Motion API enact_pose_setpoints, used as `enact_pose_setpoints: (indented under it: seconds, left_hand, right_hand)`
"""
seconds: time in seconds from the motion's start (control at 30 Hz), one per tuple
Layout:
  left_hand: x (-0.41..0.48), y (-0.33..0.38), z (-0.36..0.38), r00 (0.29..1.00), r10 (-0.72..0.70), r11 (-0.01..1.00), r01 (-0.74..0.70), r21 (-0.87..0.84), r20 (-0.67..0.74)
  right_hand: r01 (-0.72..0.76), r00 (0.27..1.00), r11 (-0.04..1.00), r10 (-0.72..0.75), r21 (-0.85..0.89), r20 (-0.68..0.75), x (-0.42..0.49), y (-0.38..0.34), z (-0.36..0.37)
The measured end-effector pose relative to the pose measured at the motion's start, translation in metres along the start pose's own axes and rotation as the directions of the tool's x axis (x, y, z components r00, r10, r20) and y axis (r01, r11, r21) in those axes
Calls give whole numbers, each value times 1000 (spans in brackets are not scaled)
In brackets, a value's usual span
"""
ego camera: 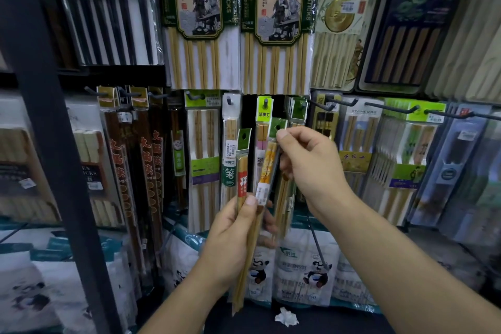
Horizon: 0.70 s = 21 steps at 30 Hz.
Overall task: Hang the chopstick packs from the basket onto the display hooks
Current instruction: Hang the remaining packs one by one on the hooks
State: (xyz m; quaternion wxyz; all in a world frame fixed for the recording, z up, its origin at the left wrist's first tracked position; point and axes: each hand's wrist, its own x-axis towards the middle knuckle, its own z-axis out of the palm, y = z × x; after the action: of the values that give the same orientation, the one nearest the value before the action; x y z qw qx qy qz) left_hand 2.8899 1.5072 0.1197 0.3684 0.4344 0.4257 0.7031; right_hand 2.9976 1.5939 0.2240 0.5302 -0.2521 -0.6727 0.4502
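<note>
My left hand [230,236] grips a narrow chopstick pack with a red label [242,179] and a green header with a hole, held upright in front of the display. My right hand [306,165] pinches the top of a second pack with a yellow-orange label [267,168], its green header near my thumb. Both packs sit just below a display hook [266,102] carrying a lime-green pack. Another hook [230,100] to its left holds a similar narrow pack. No basket is in view.
Large chopstick packs [200,22] hang above. More hooks [393,108] with packs run to the right, dark red packs [135,165] to the left. A dark shelf post [54,144] stands at left. Bagged goods with panda prints [306,271] and a crumpled paper [286,317] lie below.
</note>
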Motion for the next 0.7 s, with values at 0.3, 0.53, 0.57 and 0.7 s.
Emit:
enact_pose_setpoints:
  seconds: [0.3, 0.53, 0.57, 0.7]
  left_hand:
    - [1, 4, -3, 999, 28, 990, -30, 135, 19]
    - [2, 2, -2, 999, 26, 991, -31, 131, 39]
    - [2, 1, -2, 999, 24, 992, -29, 126, 42]
    - [3, 2, -5, 998, 19, 994, -25, 108, 60]
  right_hand:
    - [12, 974, 999, -1, 48, -225, 25, -14, -14]
    - [-33, 963, 999, 34, 9, -267, 30, -9, -14]
    - [-33, 962, 999, 33, 4, -271, 31, -8, -14]
    - [-23, 962, 1000, 20, -9, -271, 34, -8, -15]
